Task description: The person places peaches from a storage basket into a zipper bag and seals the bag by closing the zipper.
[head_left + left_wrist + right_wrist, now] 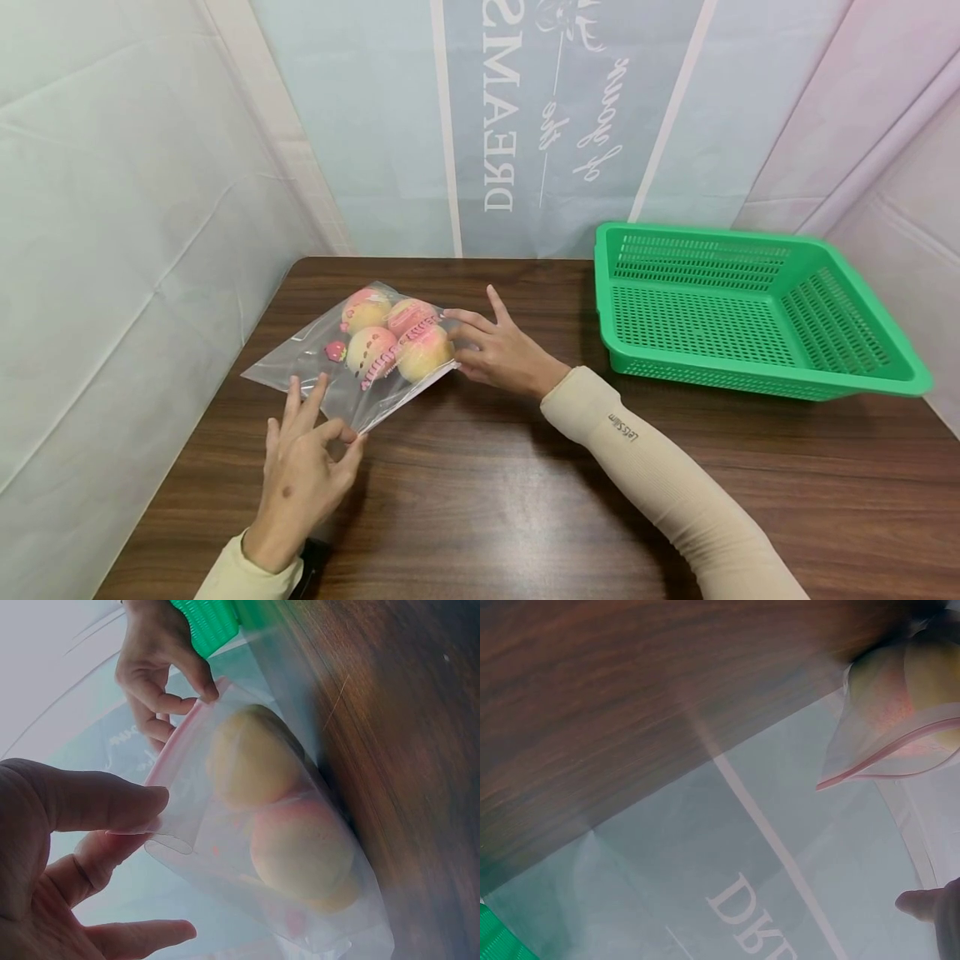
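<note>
A clear printed zip bag (307, 354) holds several peaches (371, 352), yellow with pink blush, low over the table's left half. My left hand (300, 479) pinches the near corner of the bag's mouth between thumb and index finger, its other fingers spread. At the mouth's other end, my right hand (506, 354) grips the edge; in the left wrist view its thumb and index finger pinch the pink zip strip (176, 742). The strip's two lips stand apart in the right wrist view, where only a finger (919, 902) of a hand shows at the right edge.
A green plastic basket (757, 379) with slotted walls stands at the table's back right. The brown wooden table (480, 500) meets a printed cloth backdrop (390, 167) behind and a pale cloth wall (112, 250) at left.
</note>
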`<state>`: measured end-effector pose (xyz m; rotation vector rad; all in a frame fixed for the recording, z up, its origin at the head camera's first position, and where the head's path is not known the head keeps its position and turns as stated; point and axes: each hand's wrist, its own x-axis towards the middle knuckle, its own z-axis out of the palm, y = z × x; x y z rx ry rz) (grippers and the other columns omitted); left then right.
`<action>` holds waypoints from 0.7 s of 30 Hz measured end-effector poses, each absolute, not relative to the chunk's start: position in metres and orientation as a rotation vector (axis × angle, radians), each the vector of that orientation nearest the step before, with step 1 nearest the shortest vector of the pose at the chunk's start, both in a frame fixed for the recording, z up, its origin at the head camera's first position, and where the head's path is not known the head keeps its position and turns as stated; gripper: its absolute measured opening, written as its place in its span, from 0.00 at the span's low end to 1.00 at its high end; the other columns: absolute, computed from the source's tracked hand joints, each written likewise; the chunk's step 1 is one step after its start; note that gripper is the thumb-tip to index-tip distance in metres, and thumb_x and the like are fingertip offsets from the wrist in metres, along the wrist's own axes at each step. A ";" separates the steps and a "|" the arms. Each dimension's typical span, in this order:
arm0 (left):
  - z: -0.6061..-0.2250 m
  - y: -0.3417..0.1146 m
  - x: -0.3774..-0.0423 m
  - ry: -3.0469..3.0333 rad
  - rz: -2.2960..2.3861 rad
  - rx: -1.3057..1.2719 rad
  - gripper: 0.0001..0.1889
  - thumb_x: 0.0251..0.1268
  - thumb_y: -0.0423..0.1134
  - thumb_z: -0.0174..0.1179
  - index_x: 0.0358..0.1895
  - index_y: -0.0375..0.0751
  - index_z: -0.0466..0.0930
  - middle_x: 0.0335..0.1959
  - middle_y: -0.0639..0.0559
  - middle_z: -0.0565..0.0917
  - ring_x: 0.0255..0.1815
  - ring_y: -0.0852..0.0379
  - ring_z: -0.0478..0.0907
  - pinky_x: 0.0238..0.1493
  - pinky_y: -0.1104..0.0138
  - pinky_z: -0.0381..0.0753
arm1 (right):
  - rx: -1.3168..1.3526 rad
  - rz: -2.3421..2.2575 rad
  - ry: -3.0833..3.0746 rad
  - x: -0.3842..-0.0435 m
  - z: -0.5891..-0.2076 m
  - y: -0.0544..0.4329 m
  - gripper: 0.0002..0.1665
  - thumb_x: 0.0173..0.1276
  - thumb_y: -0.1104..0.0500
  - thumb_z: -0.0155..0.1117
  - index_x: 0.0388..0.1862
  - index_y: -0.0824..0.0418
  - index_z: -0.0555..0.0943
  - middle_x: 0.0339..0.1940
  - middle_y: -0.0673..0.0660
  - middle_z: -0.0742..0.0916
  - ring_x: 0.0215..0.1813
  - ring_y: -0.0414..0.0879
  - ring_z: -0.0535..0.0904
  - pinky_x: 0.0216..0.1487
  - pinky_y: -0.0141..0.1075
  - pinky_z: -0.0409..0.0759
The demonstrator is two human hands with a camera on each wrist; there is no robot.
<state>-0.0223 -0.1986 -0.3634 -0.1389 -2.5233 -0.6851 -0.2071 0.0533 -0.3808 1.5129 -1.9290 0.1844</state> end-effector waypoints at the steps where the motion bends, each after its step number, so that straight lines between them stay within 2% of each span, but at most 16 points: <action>1: -0.363 -0.199 -0.022 -2.523 -0.685 -0.139 0.19 0.39 0.25 0.78 0.16 0.50 0.77 0.68 0.31 0.72 0.75 0.28 0.55 0.58 0.21 0.49 | 1.513 0.186 -1.931 -0.207 -0.381 0.053 0.06 0.56 0.59 0.76 0.27 0.52 0.84 0.47 0.50 0.83 0.70 0.51 0.71 0.69 0.71 0.50; 21: -0.364 -0.200 -0.021 -2.525 -0.688 -0.121 0.17 0.41 0.25 0.76 0.16 0.48 0.77 0.68 0.30 0.72 0.75 0.29 0.54 0.58 0.21 0.48 | 1.520 0.219 -1.962 -0.208 -0.382 0.055 0.07 0.56 0.61 0.75 0.24 0.52 0.84 0.46 0.51 0.84 0.70 0.52 0.71 0.69 0.71 0.49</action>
